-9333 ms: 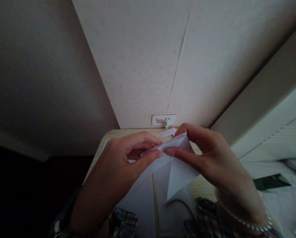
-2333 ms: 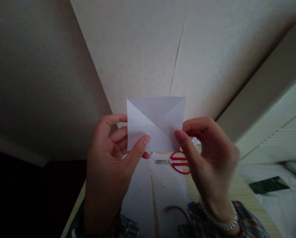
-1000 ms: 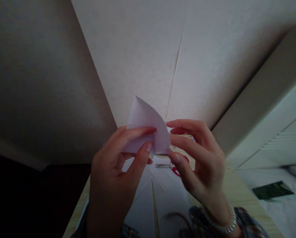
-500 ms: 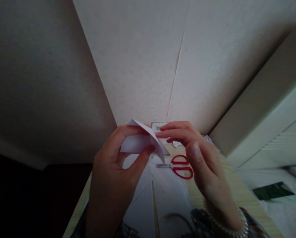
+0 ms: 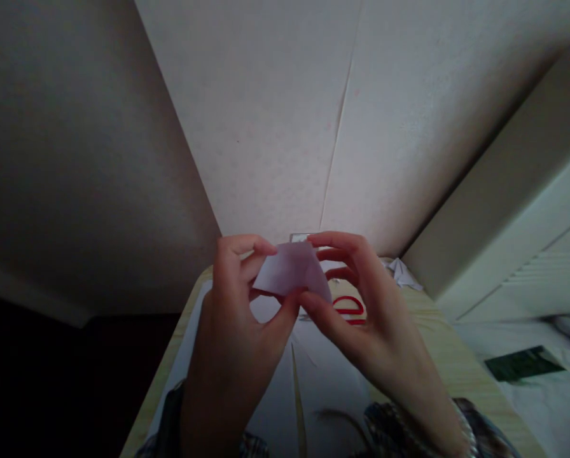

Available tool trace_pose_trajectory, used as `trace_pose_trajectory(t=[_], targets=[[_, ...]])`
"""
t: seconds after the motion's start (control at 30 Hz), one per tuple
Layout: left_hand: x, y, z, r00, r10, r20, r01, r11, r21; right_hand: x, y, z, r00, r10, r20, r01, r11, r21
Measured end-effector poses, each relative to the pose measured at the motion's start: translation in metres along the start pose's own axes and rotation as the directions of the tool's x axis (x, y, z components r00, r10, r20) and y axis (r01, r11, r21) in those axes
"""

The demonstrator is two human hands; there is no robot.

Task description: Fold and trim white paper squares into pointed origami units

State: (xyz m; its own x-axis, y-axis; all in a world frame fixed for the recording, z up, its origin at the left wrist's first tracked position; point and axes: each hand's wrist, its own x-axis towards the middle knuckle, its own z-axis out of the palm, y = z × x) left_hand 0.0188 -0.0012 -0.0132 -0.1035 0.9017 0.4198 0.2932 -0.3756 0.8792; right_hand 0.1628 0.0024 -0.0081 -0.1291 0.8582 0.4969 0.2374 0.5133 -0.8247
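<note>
A small folded piece of white paper (image 5: pixel 292 267) is held up above the table between both hands. My left hand (image 5: pixel 240 312) grips its left side, the index finger on the upper edge and the thumb at the bottom. On the other side my right hand (image 5: pixel 366 299) pinches the paper, with fingertips at its upper right corner and the thumb near its lower edge. The two thumb tips meet just under the paper. Behind my right hand lie red-handled scissors (image 5: pixel 349 302), partly hidden by the fingers.
White paper sheets (image 5: pixel 333 375) cover much of the light wooden table (image 5: pixel 437 343). Folded white paper (image 5: pixel 403 273) lies at the back right corner. A wall (image 5: pixel 275 159) rises behind the table. To the right, a dark green flat item (image 5: pixel 523 364) rests on a white surface.
My right hand has moved left and taken hold of the paper, its thumb now beside the left thumb. The paper has turned so a broad face shows. Both hands now cover more of the scissors.
</note>
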Motion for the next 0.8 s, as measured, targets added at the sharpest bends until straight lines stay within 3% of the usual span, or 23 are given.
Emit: trace_pose_trajectory(t=[0.2, 0.33, 0.47, 0.53, 0.7, 0.8], targets=[[0.003, -0.001, 0.002, 0.996, 0.020, 0.090, -0.015, 0.998, -0.058, 0.006, 0.004, -0.007, 0.996, -0.074, -0.043, 0.074, 0.997, 0.012], [0.004, 0.004, 0.002, 0.998, 0.059, -0.013, -0.060, 0.989, -0.135, 0.006, 0.005, -0.008, 0.995, -0.066, -0.077, 0.066, 0.998, -0.009], [0.003, 0.009, -0.001, 0.989, 0.008, -0.147, -0.036, 0.982, -0.186, 0.006, 0.004, -0.006, 0.990, -0.108, -0.088, 0.104, 0.993, -0.055], [0.002, 0.009, -0.002, 0.984, 0.013, -0.176, -0.039, 0.989, -0.145, 0.006, 0.004, -0.005, 0.986, -0.133, -0.098, 0.126, 0.989, -0.073], [0.001, 0.008, -0.005, 0.986, 0.102, -0.134, -0.090, 0.992, 0.089, 0.005, 0.005, -0.007, 0.968, -0.186, -0.171, 0.148, 0.966, -0.211], [0.001, 0.009, -0.007, 0.984, 0.102, -0.145, -0.083, 0.988, 0.133, 0.004, 0.005, -0.009, 0.954, -0.222, -0.200, 0.160, 0.945, -0.286]])
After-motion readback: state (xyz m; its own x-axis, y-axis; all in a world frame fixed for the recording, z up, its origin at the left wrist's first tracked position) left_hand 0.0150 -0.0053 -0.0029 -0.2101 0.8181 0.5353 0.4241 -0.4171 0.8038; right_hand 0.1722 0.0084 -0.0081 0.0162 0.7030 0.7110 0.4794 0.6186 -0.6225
